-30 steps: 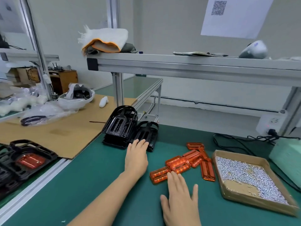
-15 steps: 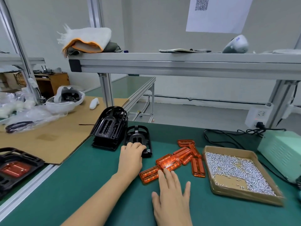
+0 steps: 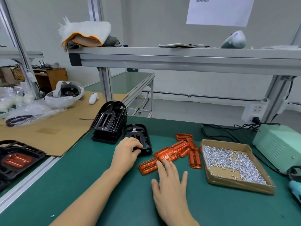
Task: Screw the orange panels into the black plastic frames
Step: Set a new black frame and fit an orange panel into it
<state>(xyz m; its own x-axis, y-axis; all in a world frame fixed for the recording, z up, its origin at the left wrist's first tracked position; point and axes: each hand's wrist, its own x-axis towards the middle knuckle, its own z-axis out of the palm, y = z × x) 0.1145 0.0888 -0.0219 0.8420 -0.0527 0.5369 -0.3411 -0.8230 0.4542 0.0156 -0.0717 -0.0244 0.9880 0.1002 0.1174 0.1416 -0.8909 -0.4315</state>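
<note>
Since a second ago the left hand (image 3: pixel 126 154) has curled from flat onto the lone frame (image 3: pixel 140 137) at centre frame, gripping its near edge. The right hand (image 3: pixel 171 181) stays open, fingertips on the panels (image 3: pixel 171 152) just right of it. Judging from this, assembly here hasn't begun; one finished unit (image 3: pixel 16 160) sits at lower left, screws (image 3: pixel 231 162) untouched

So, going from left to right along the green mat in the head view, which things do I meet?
Stack of black frames → single black frame gripped by the left hand → pile of orange panels → cardboard tray of screws → pale green box.
</note>
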